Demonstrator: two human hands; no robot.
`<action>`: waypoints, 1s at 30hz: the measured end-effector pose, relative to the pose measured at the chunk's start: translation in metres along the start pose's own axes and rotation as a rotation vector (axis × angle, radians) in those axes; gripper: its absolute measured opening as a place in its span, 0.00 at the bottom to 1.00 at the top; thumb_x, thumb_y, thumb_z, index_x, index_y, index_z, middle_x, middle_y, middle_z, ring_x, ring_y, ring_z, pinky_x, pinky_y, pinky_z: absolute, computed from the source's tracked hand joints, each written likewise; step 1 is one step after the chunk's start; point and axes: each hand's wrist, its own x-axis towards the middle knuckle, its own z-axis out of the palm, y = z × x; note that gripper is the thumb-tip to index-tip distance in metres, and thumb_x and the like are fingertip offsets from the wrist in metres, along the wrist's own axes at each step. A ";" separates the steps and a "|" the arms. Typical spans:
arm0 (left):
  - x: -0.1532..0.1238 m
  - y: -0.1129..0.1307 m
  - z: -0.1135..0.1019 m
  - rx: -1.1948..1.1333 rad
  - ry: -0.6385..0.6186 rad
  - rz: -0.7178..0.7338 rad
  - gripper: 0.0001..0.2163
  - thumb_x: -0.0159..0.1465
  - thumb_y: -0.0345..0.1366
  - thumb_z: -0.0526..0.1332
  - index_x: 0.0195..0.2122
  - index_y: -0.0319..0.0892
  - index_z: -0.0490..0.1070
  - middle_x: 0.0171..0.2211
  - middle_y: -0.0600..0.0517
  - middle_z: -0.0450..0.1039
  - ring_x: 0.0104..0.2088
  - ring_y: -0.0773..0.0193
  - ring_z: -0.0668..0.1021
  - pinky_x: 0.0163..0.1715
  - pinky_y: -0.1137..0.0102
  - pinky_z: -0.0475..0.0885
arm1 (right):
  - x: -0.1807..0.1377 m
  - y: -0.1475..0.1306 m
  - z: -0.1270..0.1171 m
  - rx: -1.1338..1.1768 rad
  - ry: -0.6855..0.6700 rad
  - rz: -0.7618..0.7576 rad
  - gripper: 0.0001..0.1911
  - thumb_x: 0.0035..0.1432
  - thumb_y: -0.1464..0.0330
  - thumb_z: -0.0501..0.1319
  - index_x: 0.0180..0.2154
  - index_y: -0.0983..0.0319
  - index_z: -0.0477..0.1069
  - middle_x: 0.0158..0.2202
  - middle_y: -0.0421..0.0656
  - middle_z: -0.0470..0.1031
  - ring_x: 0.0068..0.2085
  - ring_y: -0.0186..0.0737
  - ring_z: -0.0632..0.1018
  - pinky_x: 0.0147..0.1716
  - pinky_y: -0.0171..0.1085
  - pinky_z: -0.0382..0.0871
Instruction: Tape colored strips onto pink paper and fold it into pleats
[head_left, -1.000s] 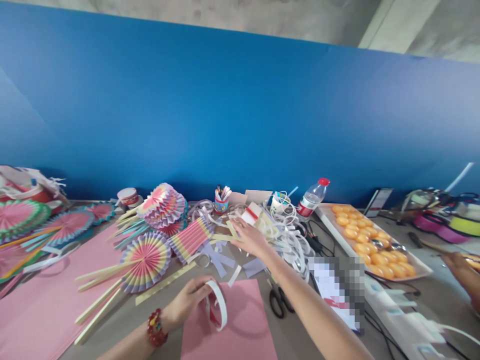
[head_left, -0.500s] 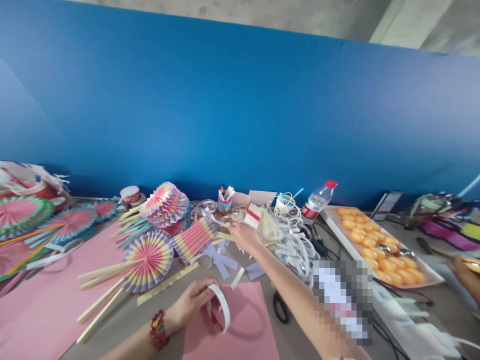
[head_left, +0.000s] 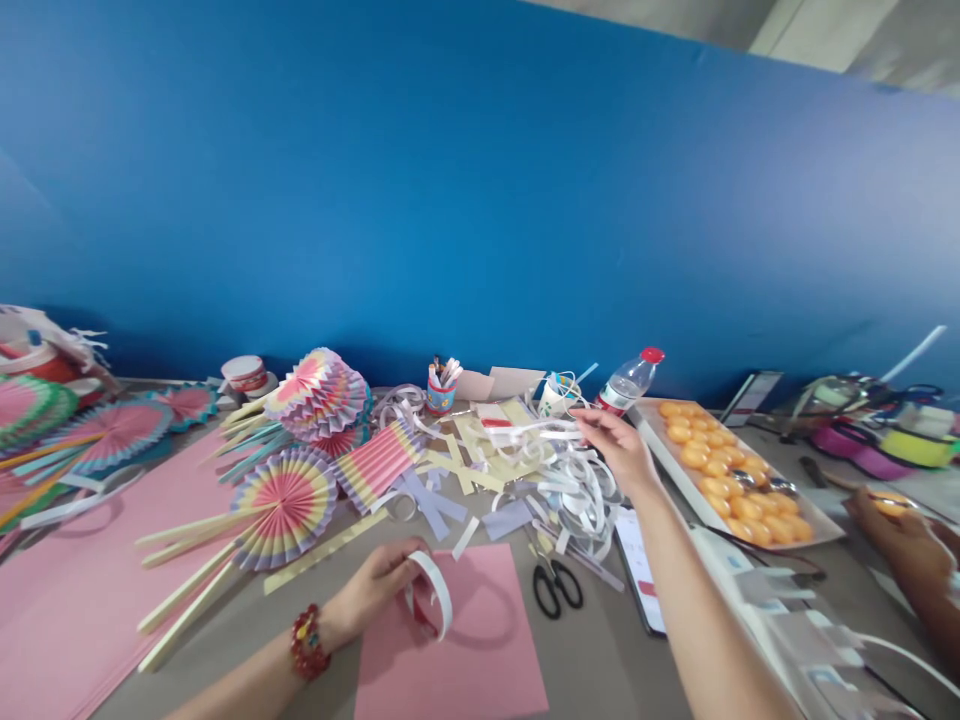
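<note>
Between bottle point(head_left: 627, 384) and scissors point(head_left: 556, 577), strips point(head_left: 589, 500) are lying tangled beside the right hand point(head_left: 621, 450), grip unclear, while the left hand point(head_left: 379, 582) is pinching tape point(head_left: 443, 600).

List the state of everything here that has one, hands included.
Left hand: gripping the tape roll
Tape roll: held on edge
Right hand: apparently pinching a white strip
Pink sheet: lying flat
Front round fan: spread into a full circle
Scissors: lying down, unheld
Phone: screen lit
Bottle: capped
Tray: bearing many round orange pieces
</note>
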 end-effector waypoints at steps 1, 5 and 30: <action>0.000 0.000 0.000 0.004 0.000 -0.003 0.23 0.67 0.54 0.53 0.33 0.36 0.72 0.29 0.49 0.74 0.30 0.63 0.75 0.34 0.72 0.68 | -0.003 0.007 -0.006 -0.027 0.001 0.018 0.24 0.65 0.56 0.48 0.53 0.62 0.69 0.41 0.47 0.78 0.31 0.37 0.78 0.31 0.37 0.74; 0.000 0.003 0.001 0.028 0.010 0.014 0.22 0.67 0.53 0.53 0.31 0.37 0.70 0.27 0.50 0.73 0.29 0.65 0.74 0.33 0.73 0.68 | -0.013 0.016 -0.019 -0.222 -0.013 0.088 0.23 0.59 0.54 0.56 0.50 0.58 0.72 0.39 0.45 0.79 0.31 0.41 0.78 0.29 0.37 0.71; 0.002 0.001 -0.001 0.013 0.006 -0.002 0.24 0.66 0.56 0.52 0.32 0.37 0.72 0.26 0.49 0.74 0.27 0.64 0.76 0.31 0.72 0.70 | 0.084 -0.055 0.051 -0.500 -0.167 -0.045 0.17 0.61 0.72 0.52 0.49 0.61 0.71 0.48 0.50 0.74 0.47 0.47 0.73 0.44 0.39 0.63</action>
